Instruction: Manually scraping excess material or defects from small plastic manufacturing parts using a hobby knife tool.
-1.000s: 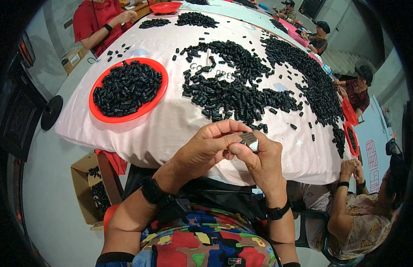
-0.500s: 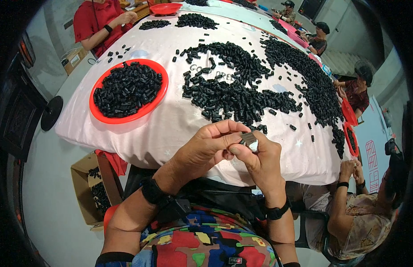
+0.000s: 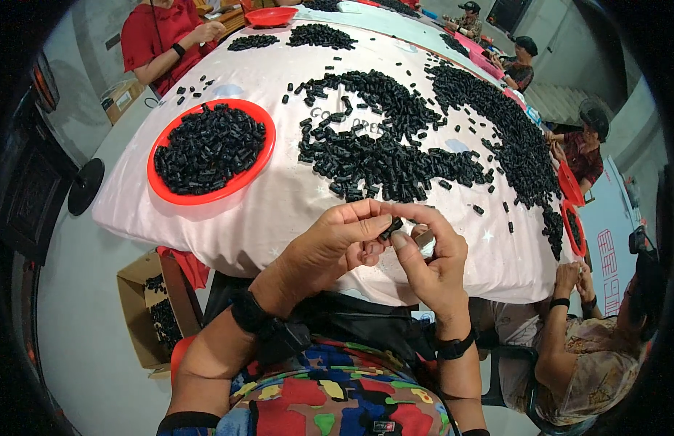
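Observation:
My left hand [image 3: 337, 236] is closed, pinching a small black plastic part [image 3: 390, 228] between thumb and fingers just past the table's near edge. My right hand [image 3: 437, 258] is closed beside it, with a small flat metal blade-like piece [image 3: 424, 237] held in its curled fingers. The right thumb and index finger also touch the black part. Just beyond my hands lies a large loose pile of similar black cylindrical parts [image 3: 366, 163] on the pale pink cloth [image 3: 279, 189]. To the left, a red round basin [image 3: 269, 145] holds a heap of the same parts.
A second long pile of black parts [image 3: 497, 134] runs along the right side. Left of my lap, a cardboard box [image 3: 134, 305] on the floor holds more. A person in red [image 3: 163, 43] stands at the far left; a co-worker [image 3: 591, 349] sits close at right.
The right hand has turned and its metal piece has drawn back to the right, away from the left fingertips. The black part now shows between the two hands.

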{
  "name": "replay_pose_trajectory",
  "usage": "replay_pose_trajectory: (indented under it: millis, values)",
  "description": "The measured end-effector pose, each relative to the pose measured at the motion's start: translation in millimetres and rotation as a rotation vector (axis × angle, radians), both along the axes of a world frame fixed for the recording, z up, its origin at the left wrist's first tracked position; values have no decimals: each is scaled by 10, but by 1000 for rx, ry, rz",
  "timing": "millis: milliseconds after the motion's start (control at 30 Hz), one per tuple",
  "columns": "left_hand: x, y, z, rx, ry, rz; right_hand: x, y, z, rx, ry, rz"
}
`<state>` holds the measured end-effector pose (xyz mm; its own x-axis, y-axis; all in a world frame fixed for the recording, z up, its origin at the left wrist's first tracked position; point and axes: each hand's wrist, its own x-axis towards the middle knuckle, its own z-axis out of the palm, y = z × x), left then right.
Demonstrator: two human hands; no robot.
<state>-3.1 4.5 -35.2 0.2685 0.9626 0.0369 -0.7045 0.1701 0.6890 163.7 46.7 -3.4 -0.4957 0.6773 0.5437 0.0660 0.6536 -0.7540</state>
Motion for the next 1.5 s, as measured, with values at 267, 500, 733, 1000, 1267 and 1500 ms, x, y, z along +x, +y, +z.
replay_pose_trajectory:
  millis: [267,500,733,1000,1267,1500]
  values:
    - [21,10,27,-19,-57,44,9,21,-78,-11,6,-106]
    - [54,29,-67,84,8,142,-17,-29,-100,-81,30,-151]
    - [51,27,-27,67,-12,141,4,4,-35,40,-4,-129]
    - [73,15,-28,102,9,66,44,95,-152,-18,-155,-60]
    - [46,9,-32,98,81,38,30,94,-165,37,-183,-100]
    - [37,2,-25,110,47,7,27,77,-150,16,-183,-90]
